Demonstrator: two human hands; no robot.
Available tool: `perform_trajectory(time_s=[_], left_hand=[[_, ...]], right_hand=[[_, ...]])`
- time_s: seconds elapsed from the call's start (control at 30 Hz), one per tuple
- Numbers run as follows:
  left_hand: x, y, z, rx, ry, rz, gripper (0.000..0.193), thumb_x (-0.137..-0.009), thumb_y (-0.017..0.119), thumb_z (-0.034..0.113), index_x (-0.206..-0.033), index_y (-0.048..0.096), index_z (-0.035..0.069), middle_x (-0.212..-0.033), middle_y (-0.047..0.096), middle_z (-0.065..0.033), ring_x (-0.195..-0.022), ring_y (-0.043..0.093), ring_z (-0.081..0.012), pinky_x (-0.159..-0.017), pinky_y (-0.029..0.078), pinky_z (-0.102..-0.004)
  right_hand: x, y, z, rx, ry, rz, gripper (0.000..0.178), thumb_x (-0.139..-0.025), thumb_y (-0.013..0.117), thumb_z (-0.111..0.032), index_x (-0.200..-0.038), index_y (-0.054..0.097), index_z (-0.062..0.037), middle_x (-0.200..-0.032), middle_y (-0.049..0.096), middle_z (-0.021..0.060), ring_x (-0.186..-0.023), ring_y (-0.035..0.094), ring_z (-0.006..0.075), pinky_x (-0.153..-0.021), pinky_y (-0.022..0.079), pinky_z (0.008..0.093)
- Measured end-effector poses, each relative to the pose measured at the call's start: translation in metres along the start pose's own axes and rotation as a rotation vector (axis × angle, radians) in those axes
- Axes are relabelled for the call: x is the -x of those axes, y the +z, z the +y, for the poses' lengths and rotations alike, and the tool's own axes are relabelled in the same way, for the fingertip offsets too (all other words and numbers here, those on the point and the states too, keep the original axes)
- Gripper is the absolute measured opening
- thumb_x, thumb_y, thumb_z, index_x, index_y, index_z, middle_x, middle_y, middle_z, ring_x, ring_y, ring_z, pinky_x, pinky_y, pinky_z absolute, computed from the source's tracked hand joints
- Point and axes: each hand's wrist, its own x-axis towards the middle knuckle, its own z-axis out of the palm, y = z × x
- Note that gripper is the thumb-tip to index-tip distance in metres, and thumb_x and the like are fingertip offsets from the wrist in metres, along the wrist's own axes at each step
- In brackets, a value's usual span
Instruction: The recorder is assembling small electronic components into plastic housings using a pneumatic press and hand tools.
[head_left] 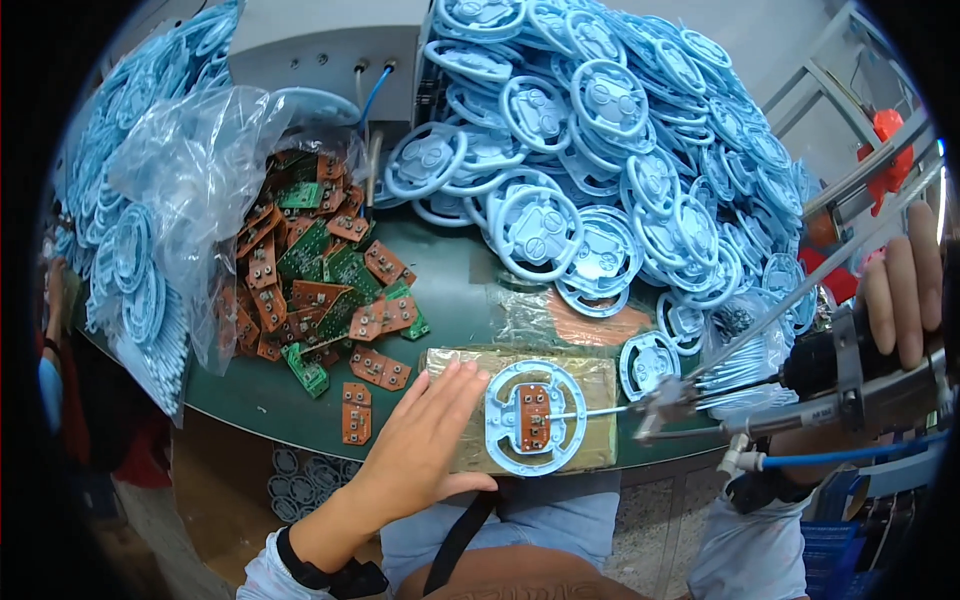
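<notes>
A light blue toy steering wheel part (577, 432) lies on a tape-wrapped block (598, 375) in front of me. In its middle sits a brown circuit board (535, 418). My left hand (432, 425) rests flat on the block, just left of the wheel, fingers stretched out and holding nothing. At the right, my right hand (903, 290) is wrapped round the black body of a powered screwdriver (815, 362). The long thin bit of that screwdriver points left, and its tip is at the circuit board; whether it touches a screw is too small to tell.
Loose brown and green circuit boards (325, 285) are heaped at left, beside a clear plastic bag (195, 180). Many blue wheel parts (600, 100) pile up behind. A grey machine box (325, 55) stands at the back. A blue air hose (850, 455) runs along the right.
</notes>
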Motion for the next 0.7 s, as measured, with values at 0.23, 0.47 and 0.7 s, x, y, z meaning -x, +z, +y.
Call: perform_trajectory(time_s=[0.23, 0.47, 0.7], left_hand=[[-0.018, -0.013, 0.013, 0.047, 0.033, -0.016, 0.102, -0.063, 0.085, 0.043, -0.143, 0.038, 0.001, -0.148, 0.038, -0.0252, -0.137, 0.037, -0.0410, -0.111, 0.034, -0.0494], [-0.037, -0.006, 0.041, 0.175, -0.401, 0.206, 0.072, -0.074, 0.083, 0.032, -0.130, 0.051, -0.001, -0.104, 0.058, -0.0163, -0.094, 0.060, -0.0309, -0.080, 0.049, -0.0390], [-0.075, -0.008, 0.035, 0.054, -0.216, 0.248, 0.036, -0.078, 0.077, 0.017, -0.108, 0.065, 0.000, -0.094, 0.060, -0.0136, -0.084, 0.060, -0.0315, -0.073, 0.049, -0.0397]], right_hand=[[0.014, 0.000, -0.007, 0.196, -0.039, 0.244, 0.043, -0.105, 0.030, -0.018, -0.147, 0.030, -0.0069, -0.099, 0.058, 0.0132, -0.082, 0.063, 0.0249, -0.076, 0.054, 0.0434], [0.005, -0.058, 0.028, 0.413, -0.154, 0.456, 0.058, -0.102, 0.045, -0.023, -0.146, 0.023, 0.0078, -0.080, 0.049, 0.0049, -0.064, 0.054, 0.0116, -0.066, 0.052, 0.0289], [0.008, -0.084, 0.033, 0.692, -0.122, 0.742, 0.039, -0.086, 0.067, -0.031, -0.105, 0.063, 0.0018, -0.088, 0.065, 0.0088, -0.082, 0.067, 0.0147, -0.069, 0.055, 0.0257]])
